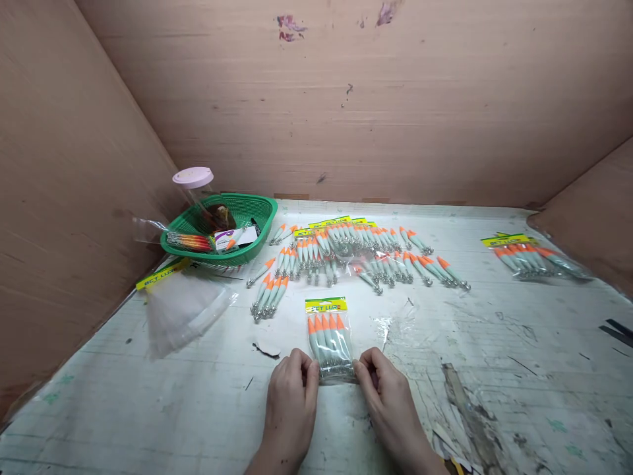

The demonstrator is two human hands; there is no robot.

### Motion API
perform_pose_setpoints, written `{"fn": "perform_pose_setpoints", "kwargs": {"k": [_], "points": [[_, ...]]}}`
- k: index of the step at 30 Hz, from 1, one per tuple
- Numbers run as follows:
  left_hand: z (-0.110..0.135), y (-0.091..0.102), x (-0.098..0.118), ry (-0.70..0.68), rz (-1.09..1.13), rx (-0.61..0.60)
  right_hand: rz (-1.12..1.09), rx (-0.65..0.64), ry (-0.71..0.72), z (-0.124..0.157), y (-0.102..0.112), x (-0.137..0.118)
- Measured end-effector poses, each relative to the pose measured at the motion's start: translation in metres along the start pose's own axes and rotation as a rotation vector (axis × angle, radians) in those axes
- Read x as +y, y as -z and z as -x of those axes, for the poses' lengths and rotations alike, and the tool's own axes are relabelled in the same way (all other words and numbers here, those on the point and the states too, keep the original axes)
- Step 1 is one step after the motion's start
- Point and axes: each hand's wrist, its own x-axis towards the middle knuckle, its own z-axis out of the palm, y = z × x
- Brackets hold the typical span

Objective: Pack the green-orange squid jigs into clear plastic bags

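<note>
My left hand (291, 396) and right hand (383, 389) pinch the bag (329, 340) by its bottom corners; it looks light, crinkly and slippery.

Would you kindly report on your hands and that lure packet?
Left hand and right hand pinch the lure packet at its near end. Packet flat on table. Loose lures lie beyond, apart.

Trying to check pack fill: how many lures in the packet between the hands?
5 lures, by their orange tips, side by side in one row inside the packet, below its yellow header. The left hand and right hand pinch its bottom corners; others may hide behind.
</note>
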Motion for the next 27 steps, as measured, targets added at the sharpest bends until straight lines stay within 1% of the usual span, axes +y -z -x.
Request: {"fn": "perform_pose_setpoints", "kwargs": {"k": [2,4,7,9,12,14,15,17,19,20,21,22,23,24,26,27], "points": [[-0.002,-0.004,0.005,0.052,-0.064,0.019,0.017,-0.007,-0.064,-0.005,-0.002,-0.005],[-0.006,-0.005,0.009,0.095,-0.146,0.01,0.024,-0.013,-0.096,-0.009,-0.003,-0.007],[-0.013,0.002,0.015,0.139,-0.249,0.013,0.015,-0.009,-0.127,-0.016,-0.001,-0.005],[-0.02,0.01,0.017,0.16,-0.251,-0.011,-0.009,0.014,-0.136,-0.02,0.001,-0.003],[-0.029,0.019,0.017,0.158,-0.197,-0.098,-0.062,0.059,-0.131,-0.024,0.0,-0.002],[-0.033,0.018,0.014,0.121,-0.113,-0.113,-0.106,0.098,-0.114,-0.021,-0.005,-0.005],[-0.035,0.015,0.012,0.098,-0.032,-0.11,-0.133,0.117,-0.102,-0.019,-0.008,-0.006],[-0.035,0.006,0.008,0.076,0.216,-0.097,-0.201,0.147,-0.074,-0.016,-0.016,-0.006],[-0.032,-0.004,0.005,0.076,0.437,-0.138,-0.266,0.175,-0.051,-0.017,-0.015,-0.002],[-0.029,-0.007,0.004,0.07,0.503,-0.154,-0.287,0.195,-0.044,-0.02,-0.008,0.003],[-0.027,-0.008,0.003,0.058,0.529,-0.153,-0.295,0.222,-0.042,-0.025,0.005,0.008],[-0.025,-0.005,0.002,0.039,0.516,-0.129,-0.29,0.259,-0.046,-0.032,0.026,0.015],[-0.025,0.0,0.0,0.015,0.466,-0.083,-0.272,0.294,-0.052,-0.042,0.053,0.021],[-0.026,0.008,-0.002,-0.009,0.388,-0.023,-0.242,0.344,-0.064,-0.054,0.085,0.029],[-0.034,0.03,-0.011,-0.034,0.188,0.081,-0.151,0.46,-0.082,-0.083,0.156,0.042],[-0.04,0.043,-0.017,-0.033,0.093,0.112,-0.093,0.499,-0.078,-0.099,0.19,0.047]]}}
